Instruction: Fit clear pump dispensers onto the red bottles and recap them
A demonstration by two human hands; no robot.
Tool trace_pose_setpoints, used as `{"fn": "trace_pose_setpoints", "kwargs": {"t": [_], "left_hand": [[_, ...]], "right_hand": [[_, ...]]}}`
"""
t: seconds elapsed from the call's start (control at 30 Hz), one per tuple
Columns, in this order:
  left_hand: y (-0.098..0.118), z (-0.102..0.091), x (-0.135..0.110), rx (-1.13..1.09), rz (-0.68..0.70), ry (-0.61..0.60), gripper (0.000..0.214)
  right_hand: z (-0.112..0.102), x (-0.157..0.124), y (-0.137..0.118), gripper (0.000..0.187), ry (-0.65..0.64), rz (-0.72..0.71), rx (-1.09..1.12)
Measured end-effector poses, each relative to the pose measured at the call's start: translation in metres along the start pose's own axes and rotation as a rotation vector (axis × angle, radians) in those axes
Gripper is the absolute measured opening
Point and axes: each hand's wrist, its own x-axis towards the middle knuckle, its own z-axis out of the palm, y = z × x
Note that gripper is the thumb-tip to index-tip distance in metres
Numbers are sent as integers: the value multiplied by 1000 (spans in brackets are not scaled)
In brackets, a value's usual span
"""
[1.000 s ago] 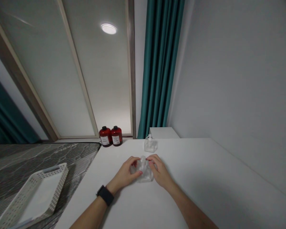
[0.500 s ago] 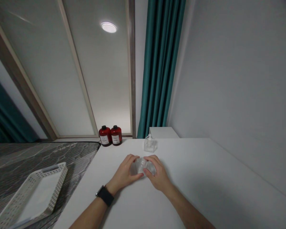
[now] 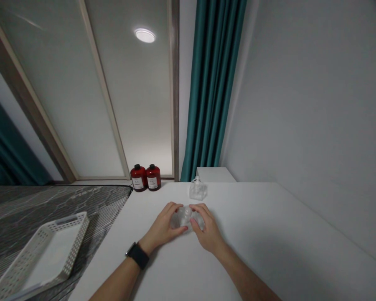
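In the head view, at lower centre of the frame, a clear pouch point(image 3: 184, 217) lies between the left hand point(image 3: 166, 223) and the right hand point(image 3: 209, 232), each gripping one side between fingers and thumb; how firmly, I cannot tell. Its smooth, see-through wall looks likely to slip if the two sides are pinched unevenly, and a hard squeeze could buckle it. Pushed toward the upper part of the frame, it might knock the second clear pouch point(image 3: 198, 192) just beyond on the white table point(image 3: 253, 242).
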Motion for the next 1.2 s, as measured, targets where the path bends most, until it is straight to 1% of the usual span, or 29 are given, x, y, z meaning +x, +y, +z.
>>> {"fn": "trace_pose_setpoints", "kwargs": {"t": [0.17,0.27,0.37,0.47,0.57,0.63,0.73,0.87,1.2], "left_hand": [[-5,-6,1,19,-38,61,51],[-9,-9,1,33,-67,117,49],[-12,-10,2,57,-81,166,48],[-14,-11,3,81,-93,196,48],[-14,-11,3,94,-107,221,48],[-14,-11,3,98,-119,232,47],[-14,-11,3,103,-137,236,47],[-15,-11,3,101,-135,230,47],[-17,-11,3,85,-126,236,47]], "right_hand": [[3,4,19,27,104,51,-33],[2,16,36,25,153,80,-92],[1,38,50,28,208,95,-131],[2,66,61,33,254,97,-182],[7,91,69,40,294,110,-234],[11,103,74,44,306,133,-260],[17,112,82,39,281,176,-285],[20,112,89,29,211,214,-307],[9,112,96,37,88,193,-293]]}}
